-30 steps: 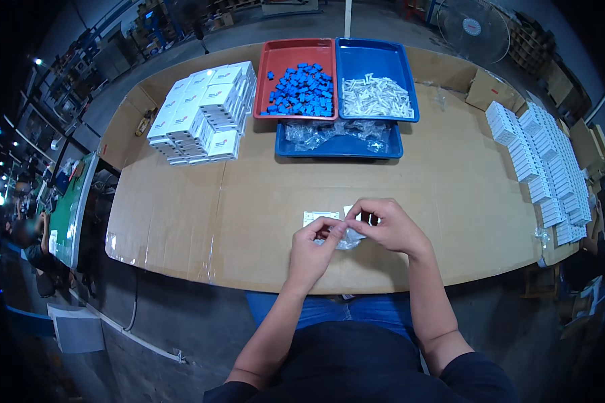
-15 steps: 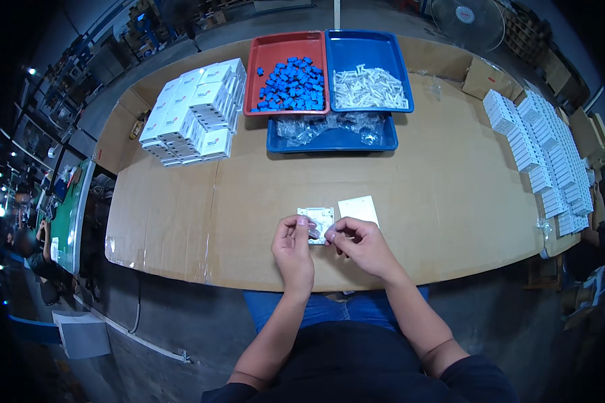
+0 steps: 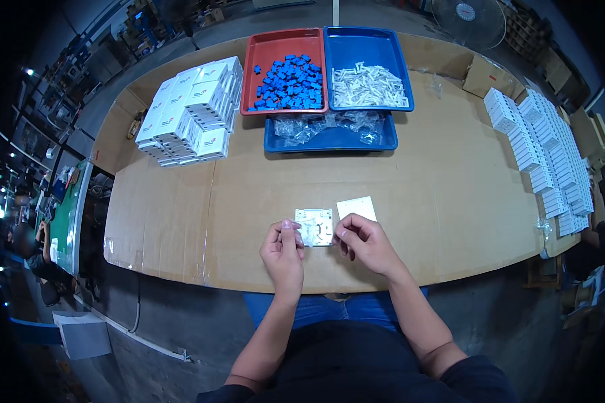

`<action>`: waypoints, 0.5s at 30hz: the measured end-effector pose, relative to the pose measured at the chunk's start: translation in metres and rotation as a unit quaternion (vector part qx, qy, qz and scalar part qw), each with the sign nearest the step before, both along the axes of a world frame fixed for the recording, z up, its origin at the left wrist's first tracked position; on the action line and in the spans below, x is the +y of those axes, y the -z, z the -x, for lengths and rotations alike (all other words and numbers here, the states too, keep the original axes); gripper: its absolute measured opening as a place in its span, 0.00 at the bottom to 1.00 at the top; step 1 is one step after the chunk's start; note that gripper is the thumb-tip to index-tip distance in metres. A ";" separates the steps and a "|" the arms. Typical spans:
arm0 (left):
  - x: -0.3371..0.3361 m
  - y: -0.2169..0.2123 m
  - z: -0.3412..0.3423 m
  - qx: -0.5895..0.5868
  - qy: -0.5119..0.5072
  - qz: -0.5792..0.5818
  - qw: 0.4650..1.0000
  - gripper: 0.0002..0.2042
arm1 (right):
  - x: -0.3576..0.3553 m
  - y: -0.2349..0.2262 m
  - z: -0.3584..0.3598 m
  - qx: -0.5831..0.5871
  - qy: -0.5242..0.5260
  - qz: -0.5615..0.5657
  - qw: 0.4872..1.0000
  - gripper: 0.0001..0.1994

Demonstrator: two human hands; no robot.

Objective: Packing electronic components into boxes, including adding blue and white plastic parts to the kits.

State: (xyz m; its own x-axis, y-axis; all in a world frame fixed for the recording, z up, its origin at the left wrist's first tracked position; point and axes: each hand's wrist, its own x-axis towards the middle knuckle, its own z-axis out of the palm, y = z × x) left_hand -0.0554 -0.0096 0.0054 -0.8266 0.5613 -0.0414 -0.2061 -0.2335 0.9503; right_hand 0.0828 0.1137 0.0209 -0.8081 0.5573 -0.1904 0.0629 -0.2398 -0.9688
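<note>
In front of me a square white plastic base [image 3: 323, 236] lies on the cardboard-covered table, its moulded inner side facing up. A flat white cover [image 3: 356, 207] lies just right of it, partly behind my right hand. My left hand [image 3: 284, 258] is closed at the base's left edge, thumb against fingers, on what looks like a small clear plastic bag [image 3: 308, 227] that overlaps the base. To the right of the base, my right hand [image 3: 364, 245] is closed in a pinch. Whatever its fingertips hold, if anything, is too small to make out.
At the far side a red tray [image 3: 251, 80] holds blue pieces, and a blue tray [image 3: 368, 50] holds white pieces. Below them a second blue tray [image 3: 329, 144] carries clear bags. Stacked white boxes [image 3: 181, 111] stand left; rows of white units [image 3: 541, 158] stand right.
My hands have moved apart from over the white base. The left went left with the clear bag, the right slightly right, leaving more of the base in sight.
</note>
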 end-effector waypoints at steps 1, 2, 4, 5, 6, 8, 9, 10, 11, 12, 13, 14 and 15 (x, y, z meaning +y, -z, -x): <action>0.003 0.000 -0.002 -0.001 0.001 0.000 1.000 0.12 | -0.001 -0.003 0.003 -0.001 0.001 0.000 1.000 0.08; 0.004 -0.002 -0.006 -0.004 0.001 0.004 1.000 0.13 | -0.008 -0.010 0.007 0.023 -0.002 0.005 1.000 0.09; 0.003 0.000 -0.017 -0.009 -0.001 0.010 1.000 0.13 | -0.024 -0.008 0.016 0.073 0.000 0.023 0.997 0.11; 0.005 0.002 -0.022 0.000 0.005 0.013 1.000 0.13 | -0.028 -0.005 0.021 0.073 0.000 0.022 0.997 0.11; 0.006 0.003 -0.024 0.009 0.010 0.016 1.000 0.13 | -0.031 -0.001 0.025 0.071 0.025 0.032 0.997 0.10; 0.005 -0.003 -0.022 0.015 0.003 0.034 0.999 0.12 | -0.028 0.006 0.028 0.059 0.047 0.065 0.995 0.08; 0.004 -0.006 -0.021 0.020 -0.005 0.053 0.998 0.12 | -0.027 0.005 0.027 0.059 0.046 0.065 0.995 0.08; 0.003 -0.004 -0.018 0.020 -0.006 0.054 0.998 0.12 | -0.024 0.003 0.026 0.055 0.067 0.057 0.995 0.08; 0.003 -0.002 -0.016 0.026 -0.004 0.052 0.998 0.12 | -0.023 0.000 0.027 0.050 0.087 0.049 0.994 0.08; 0.003 -0.001 -0.015 0.032 -0.002 0.050 0.998 0.12 | -0.022 0.000 0.028 0.057 0.098 0.040 0.993 0.09; 0.003 -0.001 -0.015 0.032 -0.003 0.050 0.998 0.12 | -0.024 0.000 0.027 0.056 0.097 0.041 0.993 0.09; 0.004 -0.003 -0.015 0.010 -0.003 0.025 1.000 0.13 | -0.025 0.001 0.025 0.049 0.095 0.030 0.994 0.09; 0.006 -0.005 -0.015 -0.012 -0.003 -0.001 1.000 0.13 | -0.025 0.001 0.024 0.042 0.094 0.018 0.995 0.09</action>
